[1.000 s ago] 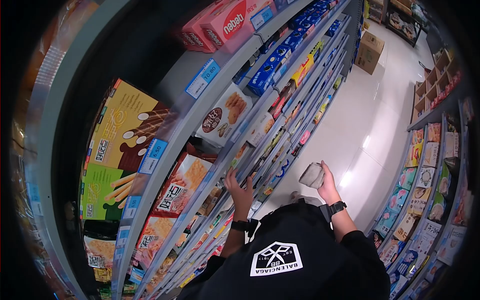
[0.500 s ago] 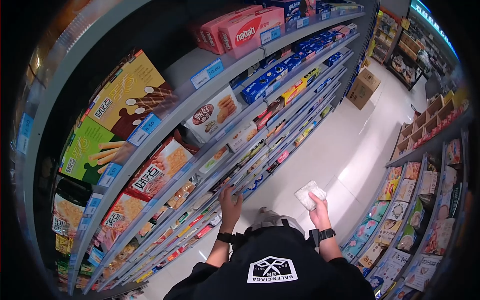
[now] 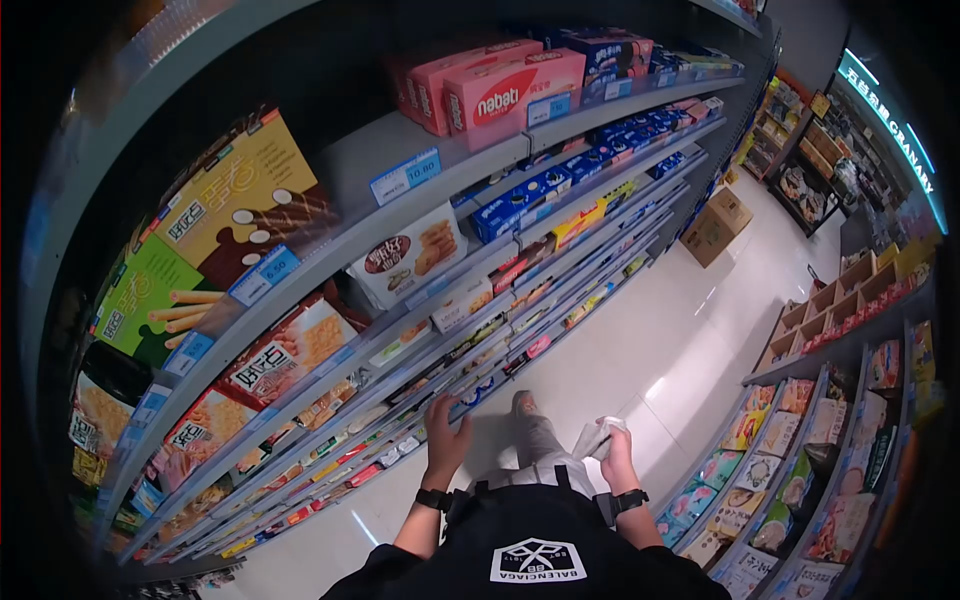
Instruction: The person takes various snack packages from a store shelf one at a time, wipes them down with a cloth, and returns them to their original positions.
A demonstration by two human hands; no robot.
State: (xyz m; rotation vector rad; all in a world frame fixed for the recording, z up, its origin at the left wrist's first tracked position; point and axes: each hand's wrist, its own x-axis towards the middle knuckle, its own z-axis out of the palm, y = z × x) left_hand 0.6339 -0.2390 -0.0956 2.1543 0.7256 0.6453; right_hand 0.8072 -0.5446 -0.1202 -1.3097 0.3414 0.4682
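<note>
My right hand (image 3: 619, 465) is closed around a white cloth (image 3: 597, 437), held low in front of my right hip above the aisle floor. The cloth looks bunched, with loose folds at its top. My left hand (image 3: 447, 443) is raised beside the lower shelves on the left, its fingers apart and nothing in them. Closest to it are the shelf edges with small snack packs, which I cannot read. Dark bands circle both wrists.
Curved shelves on the left carry pink nabati boxes (image 3: 515, 92), blue biscuit boxes (image 3: 522, 203), a yellow snack box (image 3: 245, 195) and price tags (image 3: 405, 176). A cardboard box (image 3: 716, 228) stands on the floor (image 3: 640, 345) ahead. Lower shelves with bagged snacks (image 3: 757, 470) line the right.
The view has shifted forward along the aisle, and a foot now shows ahead. The cloth has gone from a flat folded square to a bunched shape, still in my right hand.
</note>
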